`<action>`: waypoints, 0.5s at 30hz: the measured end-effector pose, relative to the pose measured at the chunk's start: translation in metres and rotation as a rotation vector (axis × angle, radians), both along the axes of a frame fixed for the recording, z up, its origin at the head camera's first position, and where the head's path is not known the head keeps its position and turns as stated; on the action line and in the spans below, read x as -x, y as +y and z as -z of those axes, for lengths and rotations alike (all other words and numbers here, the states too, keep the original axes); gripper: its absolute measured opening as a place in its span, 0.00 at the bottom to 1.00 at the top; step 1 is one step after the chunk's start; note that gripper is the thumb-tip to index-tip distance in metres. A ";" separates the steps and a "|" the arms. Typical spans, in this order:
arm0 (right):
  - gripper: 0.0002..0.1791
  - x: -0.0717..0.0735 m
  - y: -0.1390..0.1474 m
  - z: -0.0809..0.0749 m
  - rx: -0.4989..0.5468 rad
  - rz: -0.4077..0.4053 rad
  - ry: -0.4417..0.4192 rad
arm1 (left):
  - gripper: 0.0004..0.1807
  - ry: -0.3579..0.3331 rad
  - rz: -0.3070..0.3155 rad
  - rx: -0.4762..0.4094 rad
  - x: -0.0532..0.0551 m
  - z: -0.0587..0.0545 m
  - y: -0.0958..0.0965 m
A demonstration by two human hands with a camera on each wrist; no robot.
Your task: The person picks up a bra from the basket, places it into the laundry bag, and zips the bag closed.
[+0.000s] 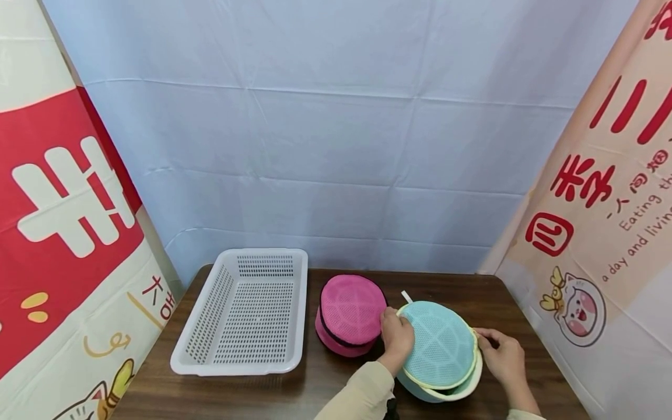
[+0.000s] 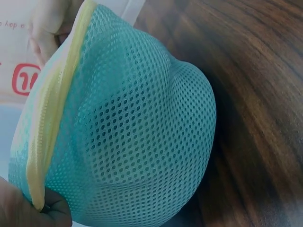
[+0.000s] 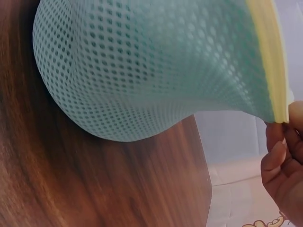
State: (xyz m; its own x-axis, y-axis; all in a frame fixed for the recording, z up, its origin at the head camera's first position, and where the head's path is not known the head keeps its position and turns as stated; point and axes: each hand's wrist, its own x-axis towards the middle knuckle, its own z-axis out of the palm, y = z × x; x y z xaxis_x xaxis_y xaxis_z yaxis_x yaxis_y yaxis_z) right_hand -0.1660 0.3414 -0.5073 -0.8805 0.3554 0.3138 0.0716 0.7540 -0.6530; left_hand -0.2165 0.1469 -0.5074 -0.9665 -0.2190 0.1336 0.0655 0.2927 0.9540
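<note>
A turquoise mesh laundry bag [image 1: 440, 344] with yellow zipper trim [image 2: 54, 109] sits at the table's right side. Along its front right, the round lid stands apart from the lower rim. My left hand [image 1: 397, 337] pinches the bag's edge on the left; the left wrist view shows its fingers [image 2: 23, 208] at the yellow trim. On the opposite side, my right hand [image 1: 505, 357] pinches the trim between thumb and fingers [image 3: 275, 156]. The bag's mesh wall bulges down to the tabletop. A pink mesh laundry bag [image 1: 354, 309] with black trim stands just left of my left hand.
A white perforated plastic basket [image 1: 238, 368] stands on the left of the dark wooden table [image 1: 273, 399]. Behind the turquoise bag a small white tag [image 1: 406, 297] sticks out. Pale cloth [image 1: 336, 146] hangs at the back, with printed cloths at both sides.
</note>
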 end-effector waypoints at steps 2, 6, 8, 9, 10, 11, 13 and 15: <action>0.08 0.000 -0.002 -0.001 0.003 0.007 0.013 | 0.01 0.008 -0.011 -0.002 -0.001 0.000 0.001; 0.06 0.000 -0.005 -0.002 -0.036 0.015 0.072 | 0.02 0.018 -0.044 -0.003 -0.001 0.001 0.002; 0.05 0.000 -0.005 -0.002 -0.049 0.019 0.088 | 0.02 0.018 -0.064 -0.015 -0.002 0.002 0.003; 0.05 0.000 -0.005 -0.002 -0.054 0.025 0.090 | 0.02 0.013 -0.074 -0.022 -0.002 0.001 0.003; 0.05 0.000 -0.006 -0.002 -0.055 0.029 0.089 | 0.02 0.008 -0.084 -0.030 -0.002 0.001 0.003; 0.06 -0.001 -0.006 -0.003 -0.053 0.030 0.087 | 0.02 0.001 -0.093 -0.034 -0.001 0.001 0.003; 0.06 -0.001 -0.006 -0.003 -0.045 0.033 0.081 | 0.02 -0.013 -0.106 -0.046 -0.001 0.001 0.004; 0.06 -0.002 -0.007 -0.003 -0.039 0.034 0.076 | 0.02 -0.033 -0.114 -0.051 -0.001 0.000 0.005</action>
